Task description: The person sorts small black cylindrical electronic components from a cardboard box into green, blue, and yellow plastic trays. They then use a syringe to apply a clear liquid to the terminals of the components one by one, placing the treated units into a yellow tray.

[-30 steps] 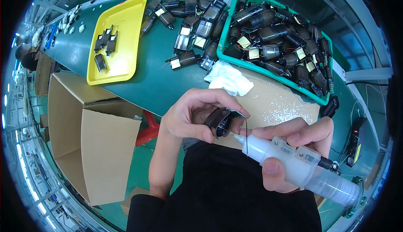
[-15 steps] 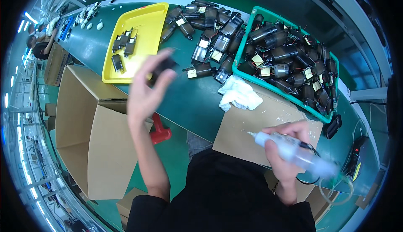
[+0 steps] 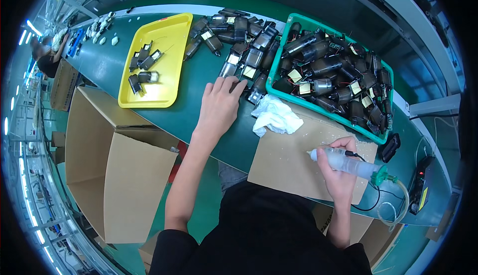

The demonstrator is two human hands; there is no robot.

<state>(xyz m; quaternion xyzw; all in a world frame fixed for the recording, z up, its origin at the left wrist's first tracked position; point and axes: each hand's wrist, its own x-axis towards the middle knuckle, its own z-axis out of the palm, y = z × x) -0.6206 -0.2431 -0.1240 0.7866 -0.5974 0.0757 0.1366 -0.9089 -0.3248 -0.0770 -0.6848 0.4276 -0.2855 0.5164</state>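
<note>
My left hand (image 3: 218,106) reaches palm down to the near edge of a pile of smoky dark plastic canisters (image 3: 254,56). Its fingers curl over one canister, mostly hidden beneath them. In my right hand (image 3: 338,173) is a clear dispensing syringe (image 3: 351,165) with whitish contents, a green cap and a hose; its tip points left over a cardboard sheet (image 3: 284,163). A yellow tray (image 3: 167,88) at the left carries several small dark canisters (image 3: 144,58), and one with a pale end (image 3: 148,77) lies nearer me.
A green crate (image 3: 328,115) heaped with canisters stands at the right. A crumpled white cloth (image 3: 276,115) lies before it. An open cardboard box (image 3: 134,185) stands left of the bench. A black device with a red light (image 3: 420,180) sits far right. Someone (image 3: 47,58) works far left.
My left hand has left a dark canister in the yellow tray and moved right to the pile. My right hand's syringe has levelled slightly, staying over the cardboard.
</note>
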